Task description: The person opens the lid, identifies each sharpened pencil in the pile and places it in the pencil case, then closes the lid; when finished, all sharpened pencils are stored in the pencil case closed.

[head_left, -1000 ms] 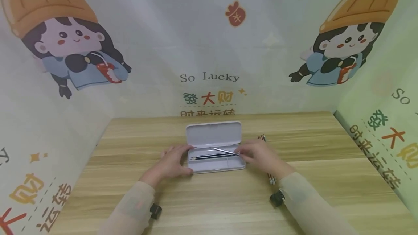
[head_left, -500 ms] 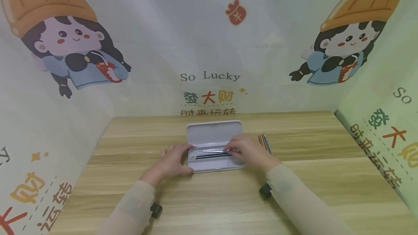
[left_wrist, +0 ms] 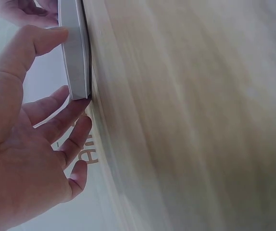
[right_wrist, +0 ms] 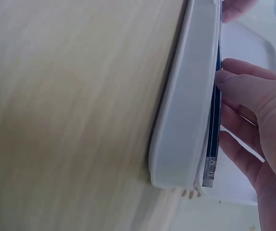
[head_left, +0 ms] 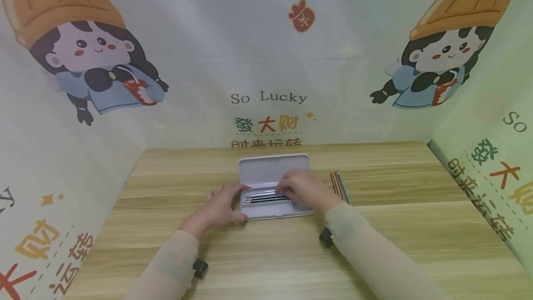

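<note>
A white pencil case (head_left: 266, 212) lies on the table with its lid (head_left: 266, 170) raised at the back. My left hand (head_left: 220, 205) holds its left end, thumb at the front corner and fingers at the back. Several dark pencils (head_left: 260, 199) lie lengthwise inside, points to the left. Over the right part of the case, my right hand (head_left: 306, 190) pinches a pencil among them; its fingers hide part of it. In the right wrist view, a dark blue pencil (right_wrist: 212, 144) with an eraser end lies along the case's edge, beside the thumb.
Several coloured pencils (head_left: 340, 186) lie on the wooden table (head_left: 266, 253) right of the case, partly behind the right forearm. A printed cloth (head_left: 266, 59) encloses the table at the back and sides.
My right hand has moved left into the case, bringing a pencil from a slant over the right end to lie along the others. The left hand stays on the case.
</note>
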Motion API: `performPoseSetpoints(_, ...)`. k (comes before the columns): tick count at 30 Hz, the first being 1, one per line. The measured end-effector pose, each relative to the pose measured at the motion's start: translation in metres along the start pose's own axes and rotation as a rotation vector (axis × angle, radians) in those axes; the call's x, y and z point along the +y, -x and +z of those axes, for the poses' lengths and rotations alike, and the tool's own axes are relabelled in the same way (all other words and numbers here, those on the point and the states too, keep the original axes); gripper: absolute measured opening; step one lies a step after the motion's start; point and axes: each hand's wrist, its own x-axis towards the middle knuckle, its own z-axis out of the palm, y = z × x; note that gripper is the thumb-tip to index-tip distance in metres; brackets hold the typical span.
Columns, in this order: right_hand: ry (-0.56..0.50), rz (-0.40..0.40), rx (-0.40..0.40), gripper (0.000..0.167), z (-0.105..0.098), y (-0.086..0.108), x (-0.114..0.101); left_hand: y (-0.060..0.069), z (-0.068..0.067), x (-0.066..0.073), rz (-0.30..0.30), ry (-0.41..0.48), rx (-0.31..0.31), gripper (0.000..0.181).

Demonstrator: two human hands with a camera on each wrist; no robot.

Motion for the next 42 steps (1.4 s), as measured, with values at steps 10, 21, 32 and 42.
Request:
performPoseSetpoints(10,-0.005,0.008,-0.021,0.013,0.007,-0.005,0.0,0.0,0.0,0.001,0.01,-0.004,0.001,0.086)
performPoseSetpoints(21,0.018,0.016,-0.034,0.014,0.009,-0.007,0.0,0.002,-0.002,0.003,0.012,0.001,0.01,0.087)
performPoseSetpoints(32,-0.044,0.047,0.018,0.013,0.001,0.008,0.001,0.003,0.001,0.001,0.01,0.003,0.015,0.087)
performPoseSetpoints(42,-0.155,0.219,0.078,0.013,-0.012,0.029,0.004,0.002,0.0,0.001,0.018,-0.012,0.016,0.086)
